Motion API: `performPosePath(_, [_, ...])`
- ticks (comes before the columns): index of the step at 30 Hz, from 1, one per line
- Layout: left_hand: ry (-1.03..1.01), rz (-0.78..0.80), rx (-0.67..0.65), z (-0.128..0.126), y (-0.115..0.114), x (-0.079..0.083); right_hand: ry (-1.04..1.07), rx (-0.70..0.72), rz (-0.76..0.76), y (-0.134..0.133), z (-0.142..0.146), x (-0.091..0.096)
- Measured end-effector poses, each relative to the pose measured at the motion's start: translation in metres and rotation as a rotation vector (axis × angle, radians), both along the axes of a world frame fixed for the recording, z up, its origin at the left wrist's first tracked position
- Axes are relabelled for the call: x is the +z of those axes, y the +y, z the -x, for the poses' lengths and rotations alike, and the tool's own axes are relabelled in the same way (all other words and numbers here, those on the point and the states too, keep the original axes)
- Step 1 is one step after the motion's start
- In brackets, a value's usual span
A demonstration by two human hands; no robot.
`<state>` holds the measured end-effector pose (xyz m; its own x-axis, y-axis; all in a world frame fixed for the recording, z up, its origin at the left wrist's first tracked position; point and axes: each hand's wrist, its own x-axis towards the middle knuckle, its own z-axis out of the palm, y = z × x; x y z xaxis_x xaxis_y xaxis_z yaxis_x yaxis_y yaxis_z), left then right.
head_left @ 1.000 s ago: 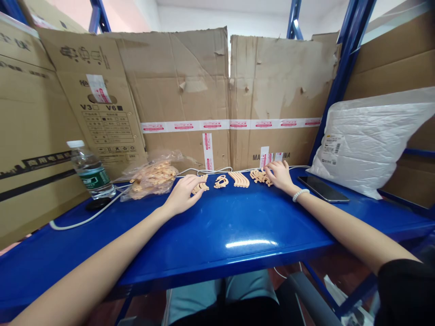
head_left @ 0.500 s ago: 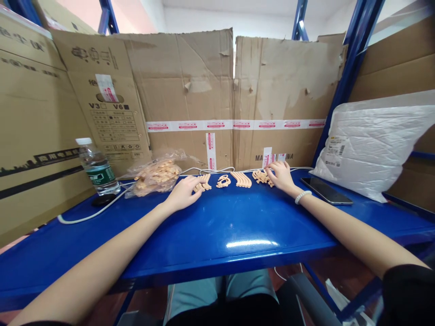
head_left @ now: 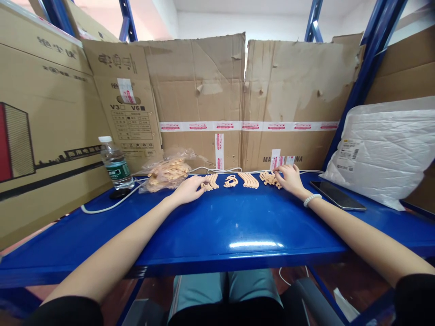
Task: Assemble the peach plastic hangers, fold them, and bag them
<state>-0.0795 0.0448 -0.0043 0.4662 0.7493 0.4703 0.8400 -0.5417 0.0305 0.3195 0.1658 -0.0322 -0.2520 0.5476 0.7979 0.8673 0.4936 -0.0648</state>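
Where small peach pieces lie in four piles at the back of the blue counter, left hand flat and loose on the left pile, right hand open, fingertips on the right pile, bag of pieces and water bottle to the left, phone to the right

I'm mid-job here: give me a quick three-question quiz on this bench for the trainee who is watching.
1. Fill in: the bag of tan pieces lies between the water bottle and the ___ hand.
2. True or false: the right hand rests on the water bottle.
3. What lies on the blue table right of the right hand? A phone, B scissors, C cup.
Key: 1 left hand; 2 false; 3 A.
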Motion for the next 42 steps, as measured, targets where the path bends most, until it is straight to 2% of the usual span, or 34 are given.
performPosePath(8, [0.081,0.052,-0.014,0.011,0.010,-0.010,-0.015,-0.003,-0.003,0.000,0.000,-0.001])
performPosePath(17, [0.113,0.121,0.015,0.012,0.007,-0.012,-0.067,0.021,0.001,-0.001,0.000,-0.004])
performPosePath(26, [0.088,0.077,-0.009,0.016,0.010,-0.016,-0.077,0.079,-0.001,-0.009,0.011,0.002])
performPosePath(29, [0.060,0.077,-0.023,0.014,0.011,-0.018,-0.041,0.189,0.055,-0.014,0.027,0.009])
performPosePath(32, [0.042,0.072,-0.015,0.012,0.012,-0.022,-0.048,0.311,0.125,-0.020,0.054,0.020])
performPosePath(36, [0.042,0.065,0.004,0.009,0.011,-0.025,-0.269,0.433,0.299,-0.021,0.099,0.040])
performPosePath(42, [0.034,0.041,0.030,0.010,0.010,-0.026,-0.483,0.476,0.363,0.003,0.147,0.060])
